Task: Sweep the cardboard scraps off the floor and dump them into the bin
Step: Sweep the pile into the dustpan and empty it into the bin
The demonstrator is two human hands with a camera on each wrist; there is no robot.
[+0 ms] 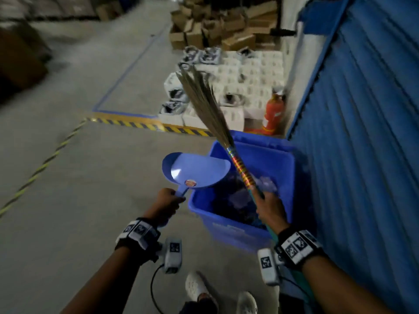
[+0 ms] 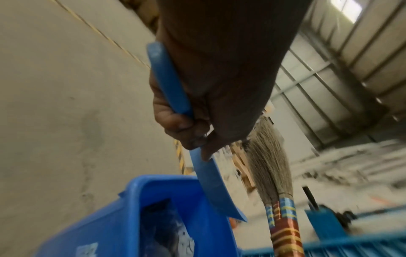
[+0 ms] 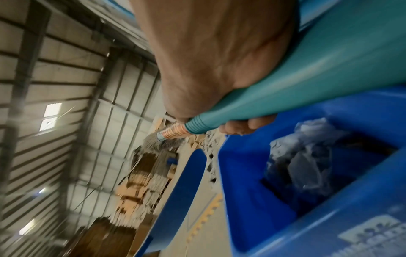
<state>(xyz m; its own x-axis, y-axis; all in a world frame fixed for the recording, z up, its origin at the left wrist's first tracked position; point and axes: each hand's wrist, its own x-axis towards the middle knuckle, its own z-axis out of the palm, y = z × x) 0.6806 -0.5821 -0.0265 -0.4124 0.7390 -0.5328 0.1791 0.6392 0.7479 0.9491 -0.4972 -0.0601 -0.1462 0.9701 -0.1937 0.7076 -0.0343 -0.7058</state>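
Observation:
My left hand (image 1: 166, 201) grips the handle of a blue dustpan (image 1: 195, 171), whose scoop hangs level over the left rim of the blue bin (image 1: 281, 152). The pan looks bare inside. My right hand (image 1: 269, 208) holds a grass broom (image 1: 204, 103) by its teal handle, bristles pointing up and away above the bin. In the left wrist view my left hand (image 2: 186, 128) wraps the dustpan handle (image 2: 169, 81) beside the bin (image 2: 140, 189) and broom (image 2: 268, 167). In the right wrist view my right hand (image 3: 219, 69) clasps the broom handle (image 3: 307, 90) over the bin (image 3: 246, 173), which holds crumpled plastic and dark scraps.
A blue corrugated wall (image 1: 362, 109) runs along the right, close to the bin. A red fire extinguisher (image 1: 273, 114) stands behind the bin beside white boxes (image 1: 249, 71) and stacked cardboard cartons (image 1: 217, 26). Yellow-black hazard tape (image 1: 136, 123) crosses the grey concrete floor (image 1: 79, 177). My white shoes (image 1: 197, 286) are below.

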